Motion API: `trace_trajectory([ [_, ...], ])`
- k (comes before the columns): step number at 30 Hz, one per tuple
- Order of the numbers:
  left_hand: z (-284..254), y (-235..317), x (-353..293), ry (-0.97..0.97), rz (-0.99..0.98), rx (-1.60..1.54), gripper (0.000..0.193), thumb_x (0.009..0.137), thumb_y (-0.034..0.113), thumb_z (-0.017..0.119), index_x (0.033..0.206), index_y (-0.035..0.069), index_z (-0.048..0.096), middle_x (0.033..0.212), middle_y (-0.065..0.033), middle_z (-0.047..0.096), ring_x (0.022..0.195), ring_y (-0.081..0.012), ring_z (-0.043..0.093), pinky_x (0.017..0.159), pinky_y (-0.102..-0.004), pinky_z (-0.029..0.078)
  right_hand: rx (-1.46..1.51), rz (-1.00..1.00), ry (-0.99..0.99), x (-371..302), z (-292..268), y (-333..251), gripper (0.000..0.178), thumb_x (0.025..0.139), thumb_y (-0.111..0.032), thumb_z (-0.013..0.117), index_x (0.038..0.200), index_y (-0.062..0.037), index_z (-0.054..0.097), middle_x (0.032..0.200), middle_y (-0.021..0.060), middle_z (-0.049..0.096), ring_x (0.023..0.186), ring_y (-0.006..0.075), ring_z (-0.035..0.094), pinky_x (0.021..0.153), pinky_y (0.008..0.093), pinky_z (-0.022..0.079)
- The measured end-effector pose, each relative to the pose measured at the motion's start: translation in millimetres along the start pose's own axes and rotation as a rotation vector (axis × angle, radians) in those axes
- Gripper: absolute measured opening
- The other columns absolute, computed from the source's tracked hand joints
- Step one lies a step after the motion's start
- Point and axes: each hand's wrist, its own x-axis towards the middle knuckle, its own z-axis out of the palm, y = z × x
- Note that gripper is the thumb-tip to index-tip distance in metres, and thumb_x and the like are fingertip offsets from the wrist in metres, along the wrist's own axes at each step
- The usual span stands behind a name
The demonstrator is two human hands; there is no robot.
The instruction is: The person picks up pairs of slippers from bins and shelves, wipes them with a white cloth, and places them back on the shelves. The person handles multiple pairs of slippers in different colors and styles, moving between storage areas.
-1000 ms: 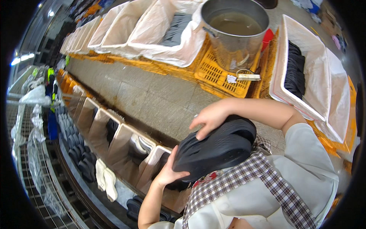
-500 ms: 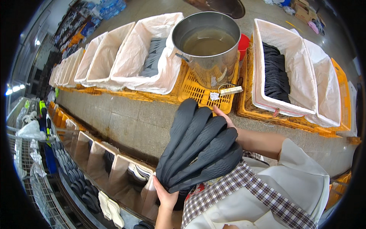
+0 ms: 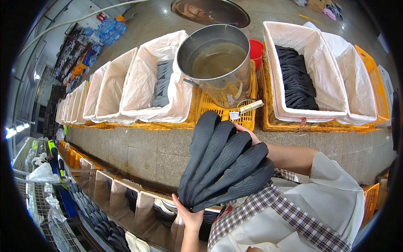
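Observation:
Several black shoe soles [image 3: 228,161] are spread like a fan in front of me, their textured wide ends pointing up and to the right. My left hand [image 3: 191,215] is closed round the gathered narrow ends at the bottom. Behind the upper right of the fan, my right hand [image 3: 247,133] supports the soles; most of its fingers are hidden by them. More black soles [image 3: 294,77] lie stacked in a white-lined crate ahead to the right. Grey soles [image 3: 163,84] fill part of another lined crate ahead to the left.
A large metal pot [image 3: 214,63] of cloudy liquid stands on a yellow crate [image 3: 205,101], with a power strip [image 3: 251,106] beside it. Behind are a red bucket [image 3: 256,52] and a round lid [image 3: 210,11]. Lined bins [image 3: 126,191] and a wire rack [image 3: 31,185] run along my lower left.
The view has shifted, so the pot and crates sit lower and slightly left. Both hands still hold the fanned soles, which now appear slightly farther right.

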Motion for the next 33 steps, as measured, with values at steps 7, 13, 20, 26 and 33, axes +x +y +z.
trace_trajectory([
  [7, 9, 32, 59, -0.041, -0.177, -0.359, 0.093, 0.053, -0.006, 0.075, 0.135, -0.001, 0.032, 0.126, -0.0119, 0.043, 0.118, -0.0236, 0.043, 0.105, -0.035, 0.029, -0.103, -0.214, 0.005, -11, 16, -27, 0.071, 0.089, -0.06, 0.046, 0.141, -0.012, 0.037, 0.141, 0.0121, 0.042, 0.129, 0.0277, 0.039, 0.108, 0.0444, 0.029],
  [13, 36, 57, 201, 0.093, -0.117, -0.257, 0.098, 0.057, 0.0, 0.084, 0.139, -0.003, 0.03, 0.137, -0.018, 0.038, 0.126, -0.0285, 0.036, 0.109, -0.0368, 0.025, -0.559, -0.927, 0.173, -47, -52, -106, 0.051, 0.092, -0.042, 0.053, 0.131, -0.009, 0.049, 0.132, 0.0091, 0.05, 0.119, 0.0237, 0.049, 0.1, 0.0432, 0.037],
  [20, 111, 104, 431, -0.084, 0.309, 0.24, 0.083, 0.06, 0.013, 0.082, 0.128, -0.007, 0.04, 0.12, -0.0255, 0.051, 0.111, -0.04, 0.05, 0.099, -0.0416, 0.037, -1.737, -1.434, 1.524, -119, -165, -141, 0.039, 0.075, -0.024, 0.068, 0.107, -0.0038, 0.059, 0.117, 0.0145, 0.055, 0.115, 0.0351, 0.046, 0.098, 0.0444, 0.036],
  [26, 199, 120, 508, -0.307, 0.374, 0.644, 0.079, 0.062, 0.013, 0.08, 0.129, 0.002, 0.039, 0.121, -0.0222, 0.053, 0.112, -0.0401, 0.052, 0.095, -0.0441, 0.043, -1.903, -1.239, 1.701, -113, -191, -124, 0.034, 0.071, -0.026, 0.069, 0.101, -0.0099, 0.063, 0.117, 0.0069, 0.057, 0.12, 0.0288, 0.046, 0.099, 0.05, 0.03],
  [33, 256, 137, 525, -0.456, 0.444, 0.952, 0.076, 0.065, 0.011, 0.079, 0.129, 0.008, 0.039, 0.125, -0.0162, 0.049, 0.108, -0.0357, 0.057, 0.085, -0.0425, 0.051, -1.809, -1.26, 1.845, -100, -183, -119, 0.018, 0.066, -0.023, 0.066, 0.079, -0.0117, 0.063, 0.103, 0.0014, 0.062, 0.108, 0.0245, 0.054, 0.091, 0.0473, 0.034],
])
